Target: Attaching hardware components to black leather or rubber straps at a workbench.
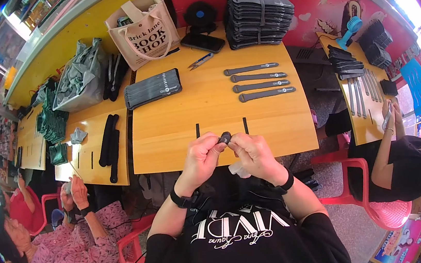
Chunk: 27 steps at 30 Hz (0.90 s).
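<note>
Both hands meet over the near tabletop [180,135] edge. Left hand [200,158] and right hand [255,155] pinch one small dark piece [225,138] between their fingers, narrow grip. Four grey strips [259,80] lie well beyond. Risk: shallow fingertip hold; piece could slip and drop off the edge.

Four grey strips [259,81] in a row on the wooden table [180,135] | canvas tote bag [143,31] at the back — phone [203,42] beside it | scissors [200,61] near — tall dark stack [258,14] behind.
</note>
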{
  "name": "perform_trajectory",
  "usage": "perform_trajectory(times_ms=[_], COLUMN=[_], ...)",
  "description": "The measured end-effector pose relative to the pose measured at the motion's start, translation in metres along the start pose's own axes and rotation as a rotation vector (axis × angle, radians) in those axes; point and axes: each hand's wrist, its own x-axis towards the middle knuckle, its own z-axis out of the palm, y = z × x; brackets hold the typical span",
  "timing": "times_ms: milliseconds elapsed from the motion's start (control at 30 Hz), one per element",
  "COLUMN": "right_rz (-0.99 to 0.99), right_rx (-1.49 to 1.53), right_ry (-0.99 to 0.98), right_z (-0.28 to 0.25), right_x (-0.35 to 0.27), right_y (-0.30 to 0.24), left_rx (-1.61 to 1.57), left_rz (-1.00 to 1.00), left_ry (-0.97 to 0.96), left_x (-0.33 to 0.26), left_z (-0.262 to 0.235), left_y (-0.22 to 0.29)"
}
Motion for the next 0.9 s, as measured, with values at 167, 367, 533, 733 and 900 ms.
perform_trajectory(times_ms=[167, 367, 533, 733, 900], right_rz=[-0.17, -0.269, -0.307, -0.089, -0.066], right_rx=[-0.373, -0.593, -0.652, -0.215, -0.237], right_ry=[-0.148, -0.305, -0.368, -0.193, -0.148], right_z=[-0.018, -0.022, -0.031, -0.026, -0.021], right_x=[0.001, 0.004, 0.01, 0.007, 0.003], right_y=[-0.004, -0.002, -0.007, 0.003, 0.005], left_rx=[0.228, 0.436, 0.593, 0.43, 0.024], left_rz=[0.02, 0.103, 0.083, 0.095, -0.149], left_ry=[-0.265, -0.287, -0.315, -0.206, -0.246], left_x=[0.008, 0.008, 0.007, 0.006, 0.002], left_z=[-0.021, -0.021, -0.019, -0.01, -0.013], left_y=[0.007, 0.013, 0.018, 0.013, 0.007])
